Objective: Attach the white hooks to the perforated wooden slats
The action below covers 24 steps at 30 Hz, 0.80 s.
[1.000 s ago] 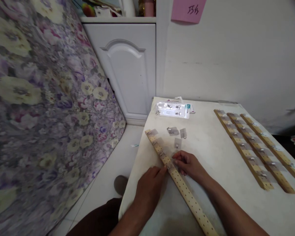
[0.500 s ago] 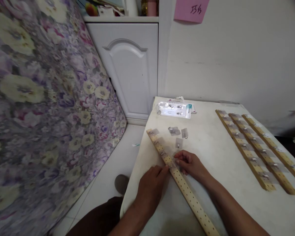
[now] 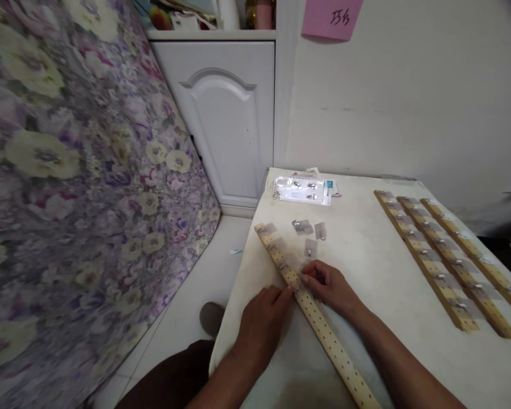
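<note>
A long wooden strip (image 3: 319,324) with rows of small holes lies slantwise along the table's left side. Several clear adhesive hooks sit on its far part. My left hand (image 3: 264,318) rests at the strip's left edge, fingers bent, fingertips on a clear adhesive hook (image 3: 297,284). From the other side my right hand (image 3: 332,287) is closed, thumb and index finger pinching that hook's right edge. Part of the hook is hidden by the fingers. Just beyond my right hand lie loose adhesive hooks (image 3: 310,248), each a metal hook on a clear square.
A blister pack (image 3: 302,190) with hooks lies at the back of the white-covered table (image 3: 357,227). Several wooden strips (image 3: 426,255) bearing hooks lie at the right. A floral curtain (image 3: 89,199) hangs at the left, and a white cabinet (image 3: 225,125) stands behind.
Both hands stay at the same hook on the strip; the right fingers have shifted very slightly. The view has moved a little.
</note>
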Available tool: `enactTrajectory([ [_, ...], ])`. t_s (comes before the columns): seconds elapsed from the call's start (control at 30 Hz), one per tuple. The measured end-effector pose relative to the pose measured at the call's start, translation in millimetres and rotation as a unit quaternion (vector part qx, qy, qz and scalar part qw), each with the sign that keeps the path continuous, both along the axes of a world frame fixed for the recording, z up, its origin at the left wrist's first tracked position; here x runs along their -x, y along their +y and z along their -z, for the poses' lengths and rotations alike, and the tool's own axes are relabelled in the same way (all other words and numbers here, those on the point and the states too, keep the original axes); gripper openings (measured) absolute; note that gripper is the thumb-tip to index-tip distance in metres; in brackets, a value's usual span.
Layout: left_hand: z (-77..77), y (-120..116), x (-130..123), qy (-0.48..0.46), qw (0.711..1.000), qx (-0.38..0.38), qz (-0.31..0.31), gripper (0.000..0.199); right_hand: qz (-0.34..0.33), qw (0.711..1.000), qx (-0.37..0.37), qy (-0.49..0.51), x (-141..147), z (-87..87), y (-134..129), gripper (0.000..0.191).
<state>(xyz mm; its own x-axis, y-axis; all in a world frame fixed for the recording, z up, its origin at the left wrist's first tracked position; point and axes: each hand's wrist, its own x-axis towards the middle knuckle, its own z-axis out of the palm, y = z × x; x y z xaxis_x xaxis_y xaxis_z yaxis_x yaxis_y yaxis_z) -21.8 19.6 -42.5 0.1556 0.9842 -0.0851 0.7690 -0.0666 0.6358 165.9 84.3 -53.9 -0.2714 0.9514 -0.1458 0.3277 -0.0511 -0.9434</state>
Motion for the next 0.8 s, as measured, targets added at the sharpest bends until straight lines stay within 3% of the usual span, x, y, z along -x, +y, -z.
enactTrajectory([
  [0.2, -3.6, 0, 1, -0.002, 1.0, 0.0, 0.003, 0.034, 0.032, 0.997, -0.033, -0.059, 4, 2.3, 0, 0.018],
  [0.6, -9.9, 4, -1, 0.017, 1.0, -0.004, 0.006, 0.033, 0.039, 0.999, 0.02, 0.027, 7, 4.6, 4, 0.021],
  [0.8, -14.4, 4, -3, -0.013, 0.997, 0.043, -0.06, 0.043, 0.034, 0.999, 0.01, 0.041, 7, 8.1, 4, 0.02],
])
